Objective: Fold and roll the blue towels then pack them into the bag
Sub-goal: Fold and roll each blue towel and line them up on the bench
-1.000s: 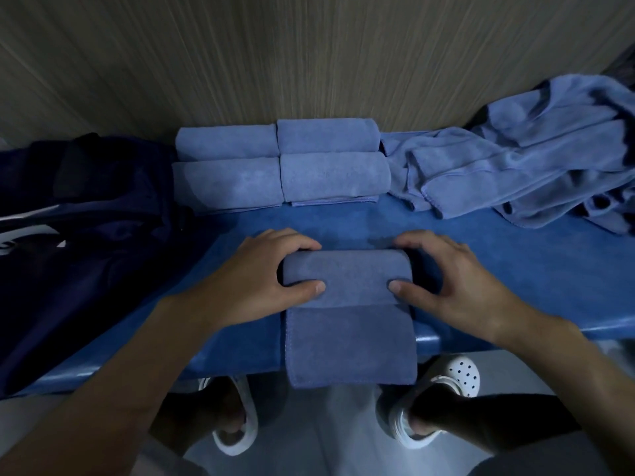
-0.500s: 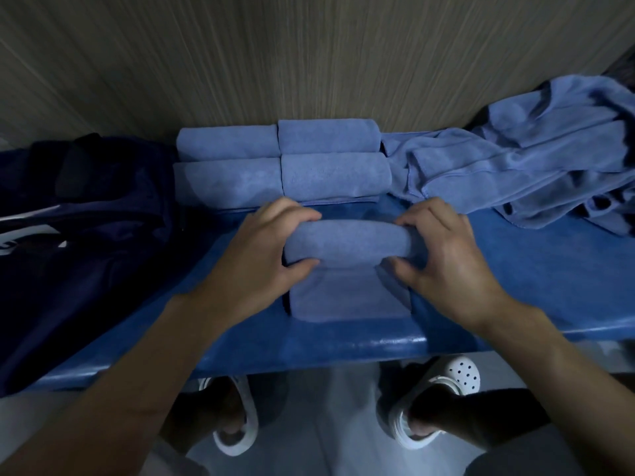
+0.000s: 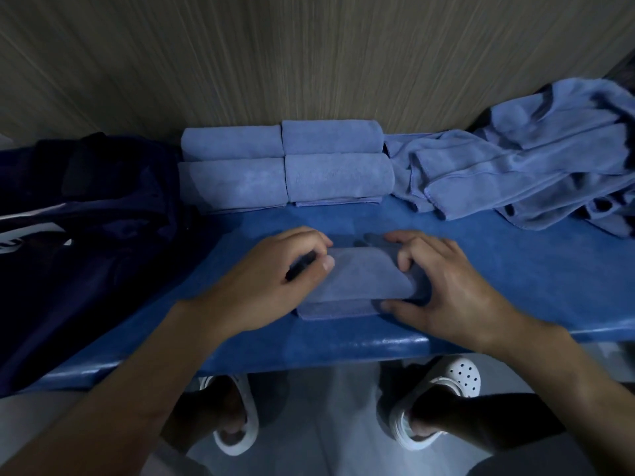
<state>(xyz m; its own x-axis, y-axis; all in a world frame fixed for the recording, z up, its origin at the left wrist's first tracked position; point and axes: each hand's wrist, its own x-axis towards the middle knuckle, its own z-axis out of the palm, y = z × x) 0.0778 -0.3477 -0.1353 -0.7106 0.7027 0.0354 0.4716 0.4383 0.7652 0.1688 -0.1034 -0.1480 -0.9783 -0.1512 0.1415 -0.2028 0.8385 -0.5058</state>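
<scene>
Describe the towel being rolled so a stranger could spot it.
Start at the blue padded bench against the wood-grain wall. Near the middle of its front edge lies a half-rolled towel, gripped by the left hand and right hand. Unlike the four finished rolls by the wall and the loose pile to the right, it alone is held, with a flat tail showing.

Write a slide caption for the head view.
Left hand and right hand grip a nearly rolled towel; four rolled towels lie behind.
</scene>
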